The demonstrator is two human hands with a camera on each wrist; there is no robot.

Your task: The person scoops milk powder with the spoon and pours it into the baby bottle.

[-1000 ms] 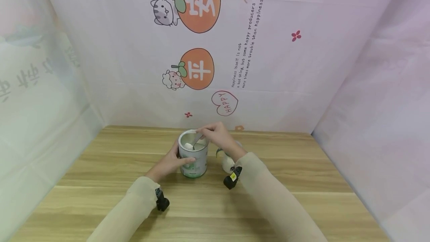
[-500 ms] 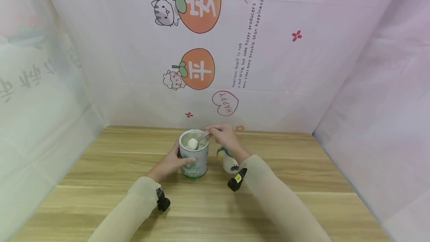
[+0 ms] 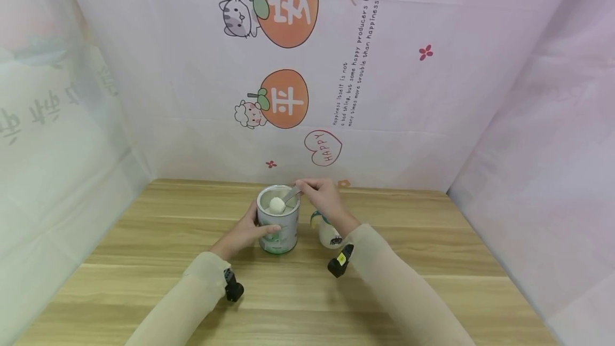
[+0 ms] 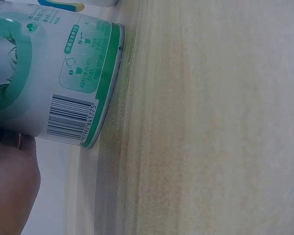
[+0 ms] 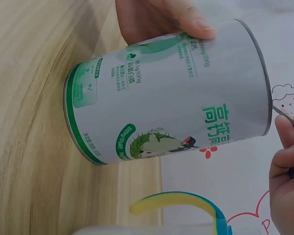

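A white and green milk powder tin [image 3: 283, 239] stands upright and open on the wooden table. My left hand [image 3: 250, 229] grips its left side, thumb across the front; in the right wrist view the left thumb [image 5: 201, 27] lies along the label. My right hand [image 3: 323, 197] pinches the handle of a metal spoon [image 3: 291, 193] at the tin's far right rim. The spoon's bowl carries a rounded heap of white powder [image 3: 277, 205], seen within the tin's mouth. Below the right wrist sits a white cup [image 3: 328, 236] with a blue and yellow handle [image 5: 179, 197].
The wooden table [image 3: 158, 260] ends at a printed white cloth backdrop [image 3: 384, 148], close behind the tin. More cloth hangs at both sides. The cup stands just right of the tin, partly hidden by the right arm. Black cameras [image 3: 340, 261] are strapped to both wrists.
My right hand has moved a little to the right, raising the spoon with its heap of powder higher in the tin's mouth. My left hand and the tin stay in place.
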